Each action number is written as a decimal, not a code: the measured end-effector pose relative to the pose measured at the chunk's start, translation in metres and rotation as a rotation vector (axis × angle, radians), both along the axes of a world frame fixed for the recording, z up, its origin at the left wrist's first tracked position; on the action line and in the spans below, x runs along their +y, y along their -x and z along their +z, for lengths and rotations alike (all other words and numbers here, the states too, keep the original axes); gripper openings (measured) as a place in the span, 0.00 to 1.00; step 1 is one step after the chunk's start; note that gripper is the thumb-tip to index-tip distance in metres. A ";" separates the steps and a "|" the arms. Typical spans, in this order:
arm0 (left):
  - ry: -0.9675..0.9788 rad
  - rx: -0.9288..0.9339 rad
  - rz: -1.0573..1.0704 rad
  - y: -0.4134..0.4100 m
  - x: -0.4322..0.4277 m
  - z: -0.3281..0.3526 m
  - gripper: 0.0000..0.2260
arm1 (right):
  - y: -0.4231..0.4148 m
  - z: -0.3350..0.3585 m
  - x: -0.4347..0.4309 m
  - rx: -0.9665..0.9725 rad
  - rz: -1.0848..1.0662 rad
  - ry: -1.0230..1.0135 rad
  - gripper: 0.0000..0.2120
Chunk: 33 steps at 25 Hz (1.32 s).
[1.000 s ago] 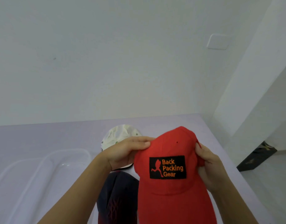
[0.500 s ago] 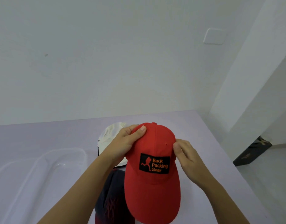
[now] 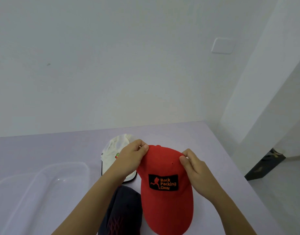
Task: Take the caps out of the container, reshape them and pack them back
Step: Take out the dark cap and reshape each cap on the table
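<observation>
Red cap (image 3: 164, 200) pinched at the crown from both sides, over the lavender bench (image 3: 44, 150)!

At far left a clear, glossy plastic container (image 3: 44, 184) with rounded corners is seen on the bench. Next, a white cap (image 3: 112, 153) with a dark-trimmed brim is laid flat, and a navy cap (image 3: 125, 209) lies nearer. The red cap's soft crown is grasped at its upper left by the left grip (image 3: 132, 158) and at its upper right by the right grip (image 3: 195, 170). The brim is pointed toward the viewer and a black patch is shown. Open bench is left behind the caps and out to the right edge.
</observation>
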<state>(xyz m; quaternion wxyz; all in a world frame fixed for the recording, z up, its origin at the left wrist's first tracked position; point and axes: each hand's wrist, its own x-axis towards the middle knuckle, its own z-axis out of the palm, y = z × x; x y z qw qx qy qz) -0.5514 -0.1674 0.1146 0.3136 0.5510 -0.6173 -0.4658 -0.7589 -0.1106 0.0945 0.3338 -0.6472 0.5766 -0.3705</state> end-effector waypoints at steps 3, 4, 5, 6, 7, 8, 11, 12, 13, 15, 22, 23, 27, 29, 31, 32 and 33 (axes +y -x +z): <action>0.051 -0.039 0.062 0.012 0.008 -0.009 0.11 | 0.002 -0.011 -0.002 -0.202 -0.002 -0.224 0.11; 0.033 -0.044 0.060 0.015 0.010 -0.015 0.11 | 0.004 -0.017 -0.001 -0.225 0.000 -0.287 0.11; 0.000 -0.058 0.043 0.016 0.013 -0.025 0.11 | 0.007 -0.025 0.000 -0.229 0.007 -0.341 0.12; -0.046 -0.081 0.017 0.017 0.015 -0.037 0.11 | 0.010 -0.033 0.003 -0.216 0.015 -0.393 0.12; -0.097 -0.108 -0.007 0.018 0.018 -0.051 0.10 | 0.013 -0.044 0.005 -0.194 0.023 -0.443 0.12; -0.145 -0.137 -0.024 0.019 0.020 -0.066 0.10 | 0.016 -0.056 0.007 -0.181 0.027 -0.493 0.12; -0.239 -0.177 -0.032 0.025 0.029 -0.107 0.10 | 0.020 -0.093 0.014 -0.151 0.002 -0.593 0.12; -0.260 -0.183 -0.032 0.027 0.032 -0.116 0.10 | 0.021 -0.104 0.016 -0.145 -0.009 -0.614 0.12; -0.269 -0.194 -0.033 0.028 0.033 -0.124 0.09 | 0.022 -0.115 0.017 -0.132 -0.016 -0.627 0.11; -0.265 -0.251 -0.063 0.029 0.034 -0.134 0.09 | 0.023 -0.131 0.019 -0.101 -0.031 -0.622 0.11; -0.113 -0.426 0.002 -0.002 0.027 -0.113 0.14 | 0.052 -0.141 0.040 -0.026 -0.234 -0.450 0.10; -0.227 -0.373 0.025 -0.005 0.030 -0.114 0.15 | 0.053 -0.144 0.044 -0.016 -0.220 -0.462 0.10; -0.453 -0.285 -0.055 0.015 0.043 -0.132 0.10 | 0.036 -0.154 0.043 -0.100 -0.126 -0.547 0.09; -0.454 -0.237 -0.006 0.023 0.043 -0.135 0.04 | 0.029 -0.154 0.040 -0.195 -0.125 -0.608 0.08; -0.510 -0.144 0.016 0.027 0.042 -0.136 0.02 | 0.031 -0.156 0.040 -0.309 -0.154 -0.644 0.09; -0.558 -0.074 0.006 0.028 0.042 -0.135 0.03 | 0.033 -0.157 0.041 -0.347 -0.156 -0.642 0.10; -0.611 0.028 -0.002 0.031 0.043 -0.136 0.04 | 0.036 -0.158 0.041 -0.381 -0.150 -0.624 0.11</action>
